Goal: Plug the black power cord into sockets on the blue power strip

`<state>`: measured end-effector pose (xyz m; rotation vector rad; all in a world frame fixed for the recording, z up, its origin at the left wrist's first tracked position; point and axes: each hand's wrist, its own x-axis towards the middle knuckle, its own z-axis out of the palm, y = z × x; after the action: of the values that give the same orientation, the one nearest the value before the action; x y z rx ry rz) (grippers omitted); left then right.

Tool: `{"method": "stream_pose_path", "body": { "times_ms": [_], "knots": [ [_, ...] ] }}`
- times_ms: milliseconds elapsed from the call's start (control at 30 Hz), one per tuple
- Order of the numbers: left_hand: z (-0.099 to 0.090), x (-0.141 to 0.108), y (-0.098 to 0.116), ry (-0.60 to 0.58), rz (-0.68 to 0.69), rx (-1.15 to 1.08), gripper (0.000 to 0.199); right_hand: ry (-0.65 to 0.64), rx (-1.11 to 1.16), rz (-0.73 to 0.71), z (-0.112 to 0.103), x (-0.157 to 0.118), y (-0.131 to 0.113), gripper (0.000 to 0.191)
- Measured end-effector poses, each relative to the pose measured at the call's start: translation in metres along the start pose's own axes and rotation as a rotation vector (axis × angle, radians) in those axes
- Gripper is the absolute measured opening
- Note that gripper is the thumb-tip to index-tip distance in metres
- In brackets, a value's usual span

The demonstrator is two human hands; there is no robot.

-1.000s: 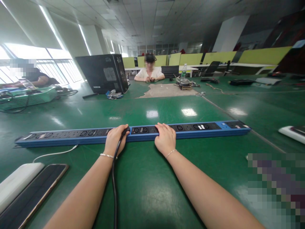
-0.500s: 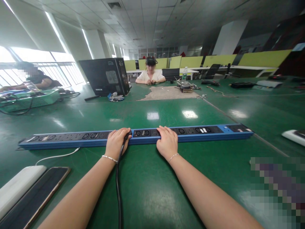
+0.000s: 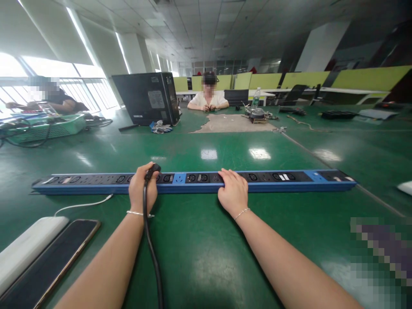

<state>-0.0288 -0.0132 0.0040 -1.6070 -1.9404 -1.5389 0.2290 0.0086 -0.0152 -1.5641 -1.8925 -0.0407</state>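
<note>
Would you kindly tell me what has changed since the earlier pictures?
The left hand, still holding the black moulded power plug, has moved left along the long blue-and-black power strip, uncovering a square blue socket. The right hand stays resting on the strip.

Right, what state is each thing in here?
Plug, gripped, apparently unplugged
Left hand, closed around it
Cord, joined to it
Strip, flat, face up
Right hand, on its front edge
Phone, flat, unlit
Gloves, crumpled
Bottle, upright
Basket, loaded
</note>
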Motion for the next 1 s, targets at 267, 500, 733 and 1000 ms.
{"method": "stream_pose_path", "body": {
  "times_ms": [267, 500, 733, 1000],
  "knots": [
    [-0.044, 0.022, -0.055, 0.038, -0.219, 0.023, 0.027, 0.014, 0.007, -0.010, 0.000, 0.000, 0.001, 0.050],
    [-0.036, 0.025, -0.057, -0.147, -0.153, 0.010, 0.031, 0.016, -0.002, -0.009, 0.000, 0.000, 0.000, 0.050],
    [-0.034, 0.026, -0.053, -0.157, -0.119, 0.032, 0.033, 0.018, -0.012, -0.016, 0.000, 0.000, 0.000, 0.050],
    [-0.033, 0.024, -0.060, -0.193, -0.104, 0.047, 0.036, 0.010, -0.017, -0.020, 0.001, 0.000, 0.001, 0.050]
  ]
}}
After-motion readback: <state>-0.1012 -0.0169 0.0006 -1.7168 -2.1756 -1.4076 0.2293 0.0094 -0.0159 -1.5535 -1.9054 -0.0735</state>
